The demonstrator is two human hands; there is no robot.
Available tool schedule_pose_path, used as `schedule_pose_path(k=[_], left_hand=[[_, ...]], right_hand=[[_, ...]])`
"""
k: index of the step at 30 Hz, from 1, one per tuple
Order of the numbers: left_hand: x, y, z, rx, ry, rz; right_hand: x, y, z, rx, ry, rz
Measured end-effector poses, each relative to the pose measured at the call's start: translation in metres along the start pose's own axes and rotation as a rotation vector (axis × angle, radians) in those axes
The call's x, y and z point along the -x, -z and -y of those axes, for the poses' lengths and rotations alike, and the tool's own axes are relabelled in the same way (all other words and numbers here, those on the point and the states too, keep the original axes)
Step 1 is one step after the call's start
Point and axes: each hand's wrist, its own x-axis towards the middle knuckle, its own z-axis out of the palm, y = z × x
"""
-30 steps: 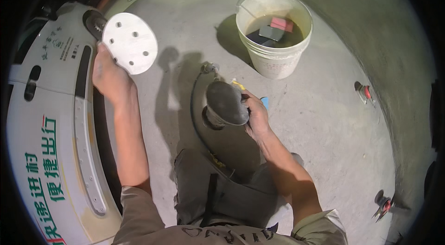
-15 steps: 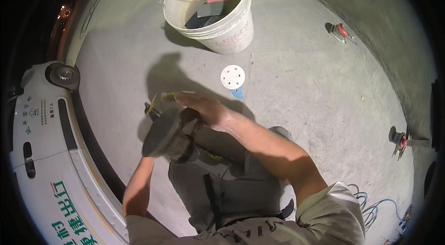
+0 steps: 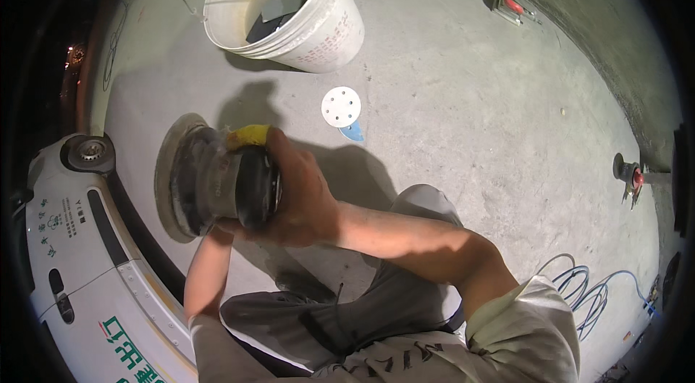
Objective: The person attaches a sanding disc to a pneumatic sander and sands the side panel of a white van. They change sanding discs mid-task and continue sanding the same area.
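My right hand (image 3: pixel 300 195) is closed round the black top of a round orbital sander (image 3: pixel 217 177), which is lifted above the floor and lies on its side. Its wide disc pad (image 3: pixel 168 180) faces left. A yellow covering (image 3: pixel 250 135) shows at the end of the right fingers, against the sander's body. My left hand (image 3: pixel 226 226) is at the sander's lower side, mostly hidden behind it, so its fingers cannot be made out. On the floor beyond, a white sanding disc with holes (image 3: pixel 340 106) partly covers a blue disc (image 3: pixel 352 131).
A white bucket (image 3: pixel 337 35) of murky water holds pink, grey and black pads. Red-handled tools lie at far right (image 3: pixel 512 3) and right (image 3: pixel 634 179). A coiled blue hose (image 3: pixel 590 296) rests at lower right. At the left stands a white van (image 3: pixel 76 238).
The sander has turned in my hands: its pad now faces left, and its black top faces right. My right hand has moved round that top. The whole view has shifted a little.
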Motion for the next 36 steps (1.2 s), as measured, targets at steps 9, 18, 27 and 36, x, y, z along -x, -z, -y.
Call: schedule_pose_path(k=[9, 18, 27, 36], left_hand=[[-0.125, 0.221, 0.139, -0.809, 0.257, 0.255], [-0.112, 0.075, 0.129, -2.187, -0.392, 0.236], [-0.036, 0.079, 0.012, -1.403, -0.055, -0.552], [0.060, -0.037, -0.092, -1.699, -0.565, -0.818]], right_hand=[[0.031, 0.021, 0.024, -0.077, 0.061, -0.074], [0.036, 0.015, 0.018, 0.015, -0.015, 0.051], [0.050, -0.026, -0.010, -0.121, -0.251, 0.273], [0.061, -0.087, -0.034, -0.445, -0.562, 0.151]])
